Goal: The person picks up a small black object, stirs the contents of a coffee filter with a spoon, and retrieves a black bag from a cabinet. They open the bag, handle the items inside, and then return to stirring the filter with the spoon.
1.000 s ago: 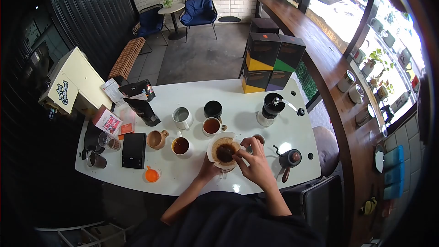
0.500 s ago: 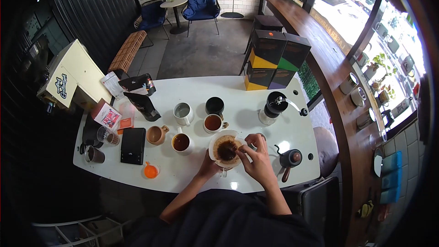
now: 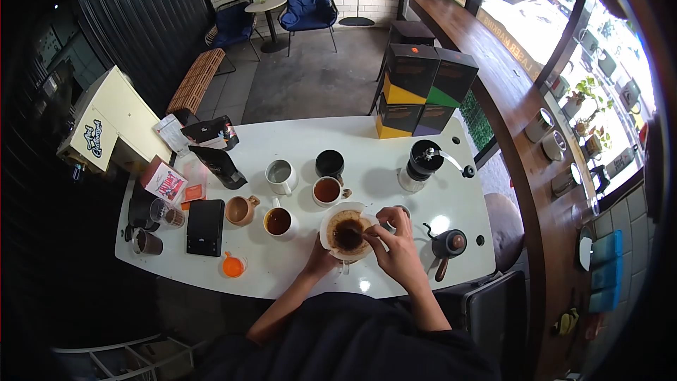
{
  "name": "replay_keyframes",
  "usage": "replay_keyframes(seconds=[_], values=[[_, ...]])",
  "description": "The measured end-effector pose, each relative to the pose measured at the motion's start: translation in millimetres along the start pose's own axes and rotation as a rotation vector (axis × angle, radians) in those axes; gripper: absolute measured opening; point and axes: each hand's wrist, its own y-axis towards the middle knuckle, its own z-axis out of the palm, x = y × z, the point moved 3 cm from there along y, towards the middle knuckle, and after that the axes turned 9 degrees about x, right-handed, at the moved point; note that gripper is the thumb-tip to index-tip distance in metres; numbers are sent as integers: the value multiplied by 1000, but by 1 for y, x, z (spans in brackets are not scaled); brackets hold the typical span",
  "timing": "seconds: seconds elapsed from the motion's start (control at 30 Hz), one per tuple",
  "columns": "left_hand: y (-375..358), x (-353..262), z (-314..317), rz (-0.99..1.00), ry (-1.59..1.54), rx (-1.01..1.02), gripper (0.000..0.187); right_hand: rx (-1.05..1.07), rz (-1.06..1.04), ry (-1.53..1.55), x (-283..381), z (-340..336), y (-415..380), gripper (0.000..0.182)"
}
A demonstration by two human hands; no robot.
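A coffee dripper (image 3: 365, 213) with a paper filter holds dark wet coffee grounds (image 3: 348, 235). My left hand (image 3: 322, 259) is closed around its left side, the fingers partly hidden underneath. Over the right rim, my right hand (image 3: 392, 241) pinches a thin stirrer, mostly hidden by the fingers, its tip in the grounds. A small clear handle (image 3: 344, 267) shows below the dripper. Just beyond stand a white mug of reddish-brown liquid (image 3: 327, 190) and another white mug of dark liquid (image 3: 278, 221).
To the left are a brown cup (image 3: 240, 210), a black scale (image 3: 204, 228) and an orange-topped cup (image 3: 233, 265). A grey-white mug (image 3: 281, 177) and a black cup (image 3: 330, 164) stand farther back. On the right are a hand grinder (image 3: 424, 162), a dark pot (image 3: 449, 244) and stacked boxes (image 3: 410, 77).
My right fingers have shifted slightly over the filter, and the dark patch of coffee has changed shape. My left hand keeps its hold. The whole view has shifted a little.
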Motion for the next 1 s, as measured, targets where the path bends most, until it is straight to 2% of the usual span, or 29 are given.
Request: replay_keyframes(seconds=[0.03,0.1,0.13,0.27,0.4,0.73,0.8,0.9,1.0], values=[[-1,6,-2,-3,0,1,70,-2,-3,-32,-2,1,0,14],[-3,13,-4,-64,64,99,86,-4,-5,-62,-3,1,-2,15],[-4,12,-4,-67,65,99,86,6,-5,-47,-1,1,-2,15],[-4,28,-7,-74,62,84,80,-49,0,-53,-1,2,-2,13],[-6,22,-5,-85,57,69,74,4,-4,-45,0,0,-1,13],[1,9,-3,-52,50,91,80,-34,-5,-38,-1,0,3,13],[2,-4,1,-22,10,-17,66,-54,-7,-56,-1,0,3,13],[2,-5,1,-17,-19,-23,65,-2,20,16,-2,0,5,12],[3,-4,0,-29,22,-22,65,-36,51,73,-2,-2,3,11]])
